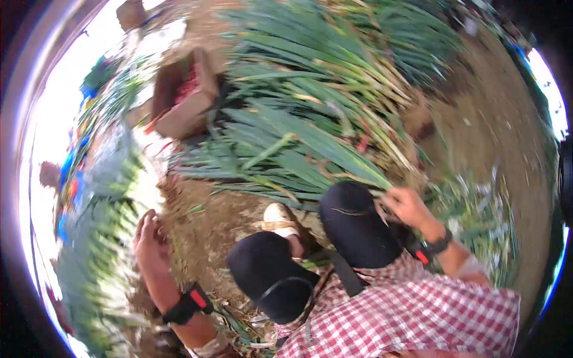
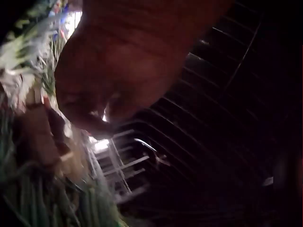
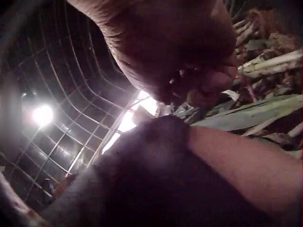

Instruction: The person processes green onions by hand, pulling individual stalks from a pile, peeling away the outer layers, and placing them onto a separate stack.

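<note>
My left hand (image 1: 153, 238) hangs with loosely curled fingers beside a stack of leeks (image 1: 113, 250) whose pale ends face it. In the left wrist view the same hand (image 2: 118, 71) is dark, and nothing shows in its grasp. My right hand (image 1: 409, 206) is beside my right knee, at the end of a long green leek leaf (image 1: 334, 143) on a large heap of leeks (image 1: 286, 53). Its fingers (image 3: 203, 90) look curled in the right wrist view, close over a flat leaf (image 3: 255, 113); I cannot tell whether they grip it.
A brown box (image 1: 188, 119) with red contents stands beyond the heap, toward the left. Bare soil (image 1: 200, 230) lies around my shoe (image 1: 279, 221). Loose trimmings (image 1: 471, 215) are scattered at right. A wire grid (image 3: 71, 104) shows in the right wrist view.
</note>
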A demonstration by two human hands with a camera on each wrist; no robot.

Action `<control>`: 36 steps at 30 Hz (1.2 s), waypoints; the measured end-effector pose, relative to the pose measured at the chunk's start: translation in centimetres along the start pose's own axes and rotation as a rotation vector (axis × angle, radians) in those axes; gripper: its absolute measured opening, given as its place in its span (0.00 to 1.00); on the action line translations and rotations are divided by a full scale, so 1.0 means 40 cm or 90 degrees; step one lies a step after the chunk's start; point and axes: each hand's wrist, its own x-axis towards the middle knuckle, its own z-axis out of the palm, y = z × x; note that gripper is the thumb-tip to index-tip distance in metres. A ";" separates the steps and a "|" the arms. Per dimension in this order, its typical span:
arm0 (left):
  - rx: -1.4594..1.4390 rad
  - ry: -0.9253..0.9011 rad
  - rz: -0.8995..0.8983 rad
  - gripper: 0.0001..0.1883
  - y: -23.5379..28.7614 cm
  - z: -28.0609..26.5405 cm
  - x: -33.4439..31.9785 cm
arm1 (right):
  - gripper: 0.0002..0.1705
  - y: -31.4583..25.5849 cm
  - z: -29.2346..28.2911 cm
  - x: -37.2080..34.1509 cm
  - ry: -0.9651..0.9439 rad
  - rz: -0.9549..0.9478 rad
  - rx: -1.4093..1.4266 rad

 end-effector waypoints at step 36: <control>0.062 -0.707 -0.141 0.15 -0.021 0.831 -0.320 | 0.21 0.116 -0.246 0.016 0.003 0.003 0.385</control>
